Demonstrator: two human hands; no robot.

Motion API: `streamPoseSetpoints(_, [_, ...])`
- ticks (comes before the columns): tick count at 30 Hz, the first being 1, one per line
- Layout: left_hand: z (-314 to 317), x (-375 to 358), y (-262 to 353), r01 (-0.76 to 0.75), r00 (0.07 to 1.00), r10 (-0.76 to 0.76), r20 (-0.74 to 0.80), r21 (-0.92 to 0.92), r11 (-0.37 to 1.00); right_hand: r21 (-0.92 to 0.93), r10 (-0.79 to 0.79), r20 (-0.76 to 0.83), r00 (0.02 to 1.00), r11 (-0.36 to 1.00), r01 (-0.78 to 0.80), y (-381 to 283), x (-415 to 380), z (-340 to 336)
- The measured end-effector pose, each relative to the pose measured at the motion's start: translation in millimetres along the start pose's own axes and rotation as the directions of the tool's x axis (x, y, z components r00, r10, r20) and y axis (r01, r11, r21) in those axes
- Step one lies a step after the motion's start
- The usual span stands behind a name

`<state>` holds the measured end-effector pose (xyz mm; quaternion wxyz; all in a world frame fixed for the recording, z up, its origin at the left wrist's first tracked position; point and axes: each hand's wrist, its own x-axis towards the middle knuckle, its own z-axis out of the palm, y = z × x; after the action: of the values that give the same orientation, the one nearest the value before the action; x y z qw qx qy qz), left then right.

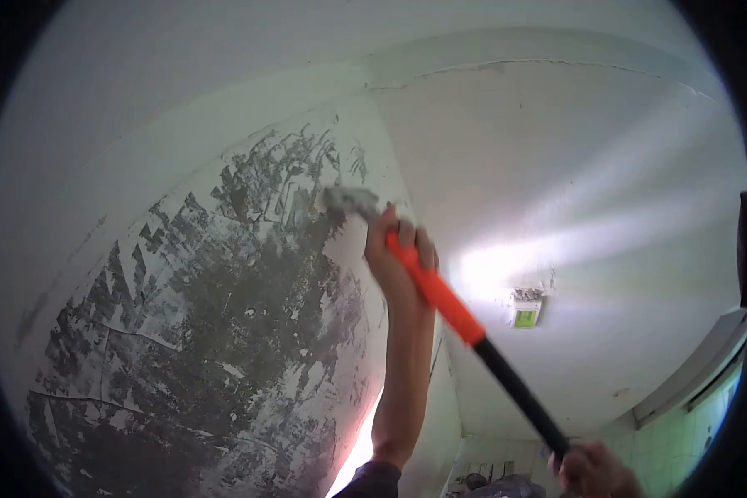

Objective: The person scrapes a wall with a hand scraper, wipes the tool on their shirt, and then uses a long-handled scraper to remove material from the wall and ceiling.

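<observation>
A long-handled scraper (452, 307) runs diagonally across the view, with an orange upper grip and a black lower shaft. My left hand (402, 245) is raised and wrapped round the orange part, close below the grey metal head (353, 202). Lower right, my right hand (593, 471) is closed on the end of the black shaft. The head is blurred and overlaps the upper right edge of a patchy wall (249, 307). Grey base shows there through torn white coating, with scrape marks along its top edge.
Right of the corner is a pale surface (490, 166) with a crack along its top. A small white box with a green front (526, 309) sits on it beside bright light. A window frame (693, 369) is at right; cluttered things (498, 485) show at the bottom.
</observation>
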<state>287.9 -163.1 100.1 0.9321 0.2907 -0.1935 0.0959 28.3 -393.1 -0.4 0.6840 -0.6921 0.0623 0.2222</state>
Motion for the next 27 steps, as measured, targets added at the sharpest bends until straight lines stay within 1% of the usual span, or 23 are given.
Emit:
streamPoseSetpoints(1, [-7.3,-11.4,3.5,0.011,0.999,-0.010,0.053,-0.019,1.000,-0.047,-0.034,0.002,0.999,0.998,0.035,2.2,-2.9,5.9])
streamPoseSetpoints(2, [-10.4,-10.7,4.4,-0.001,0.999,0.002,0.033,-0.016,1.000,-0.092,-0.063,0.009,0.998,0.994,0.063,3.0,-8.9,12.6])
streamPoseSetpoints(4, [-14.0,-9.5,7.1,0.045,0.996,-0.043,0.077,-0.034,0.998,-0.151,-0.112,0.022,0.993,0.982,0.114,8.6,-20.3,24.9])
streamPoseSetpoints(5, [-4.6,2.9,4.8,0.037,0.999,-0.037,0.020,-0.020,0.999,-0.141,-0.104,0.029,0.994,0.984,0.107,11.9,-11.5,26.5])
streamPoseSetpoints(7, [8.2,20.5,0.1,-0.031,0.999,0.032,-0.031,0.036,0.999,-0.118,-0.229,-0.045,0.972,0.968,0.222,14.1,13.7,27.2])
streamPoseSetpoints(8, [3.9,9.2,3.6,-0.034,0.999,0.035,-0.029,0.038,0.999,-0.141,-0.170,-0.021,0.985,0.976,0.165,8.9,7.4,25.9])
streamPoseSetpoints(9, [-3.7,-7.8,8.9,-0.007,1.000,0.007,0.024,0.020,1.000,-0.145,-0.182,-0.020,0.983,0.973,0.177,12.0,-0.1,24.1])
streamPoseSetpoints(10, [-8.4,-15.7,12.4,0.024,0.997,-0.025,0.072,0.006,1.000,-0.180,-0.252,0.032,0.967,0.950,0.253,21.6,-10.4,25.4])
streamPoseSetpoints(11, [-9.2,-10.9,14.0,0.009,0.997,-0.009,0.074,0.002,1.000,-0.220,-0.321,0.091,0.943,0.917,0.334,26.3,-16.7,21.5])
streamPoseSetpoints(12, [-12.5,-7.8,14.1,0.015,0.994,-0.016,0.112,0.006,1.000,-0.243,-0.278,0.064,0.958,0.927,0.285,12.7,-20.9,27.3])
streamPoseSetpoints(13, [-16.0,-7.1,12.1,0.040,0.988,-0.042,0.147,0.016,0.999,-0.231,-0.270,0.059,0.961,0.933,0.276,4.2,-17.7,33.5])
streamPoseSetpoints(14, [-7.5,12.6,7.3,0.067,0.993,-0.067,0.095,-0.003,0.998,-0.173,-0.220,-0.036,0.975,0.962,0.211,-3.3,-10.3,39.2])
streamPoseSetpoints(15, [3.6,30.6,1.7,0.035,0.999,-0.036,0.027,0.036,0.999,-0.110,-0.160,-0.122,0.980,0.983,0.147,-8.6,-1.3,43.1])
streamPoseSetpoints(16, [5.8,30.7,0.3,0.034,0.999,-0.034,0.003,0.044,0.998,-0.005,-0.144,0.016,0.989,0.989,0.145,-9.4,15.4,38.9])
streamPoseSetpoints(17, [10.1,32.3,0.4,0.026,1.000,-0.025,-0.015,0.046,0.999,-0.010,-0.147,0.018,0.989,0.989,0.147,-4.1,11.0,33.1])
streamPoseSetpoints(19, [-10.3,3.4,4.5,0.050,0.995,-0.051,0.087,0.009,0.999,-0.185,-0.205,0.105,0.973,0.957,0.222,16.8,4.1,20.7])
streamPoseSetpoints(20, [-18.5,-12.4,2.2,0.031,0.995,-0.033,0.097,0.021,0.999,-0.369,-0.292,0.078,0.953,0.880,0.300,28.3,-2.4,15.2])
streamPoseSetpoints(21, [-18.7,-9.6,1.9,0.026,0.996,-0.029,0.088,0.025,0.999,-0.369,-0.287,0.088,0.954,0.880,0.299,27.8,0.1,14.2])
streamPoseSetpoints(23, [-13.6,3.3,-0.5,0.047,0.996,-0.044,0.072,-0.036,0.998,-0.232,-0.217,-0.041,0.975,0.952,0.202,31.2,1.2,21.4])
streamPoseSetpoints(24, [-1.9,13.9,-3.1,-0.005,1.000,0.005,0.016,0.018,1.000,-0.236,-0.231,-0.003,0.973,0.946,0.224,31.6,17.8,16.5])
streamPoseSetpoints(27, [-9.5,9.0,-3.0,0.014,0.999,-0.015,0.039,0.026,1.000,-0.221,-0.184,-0.047,0.982,0.960,0.170,41.1,32.4,18.5])
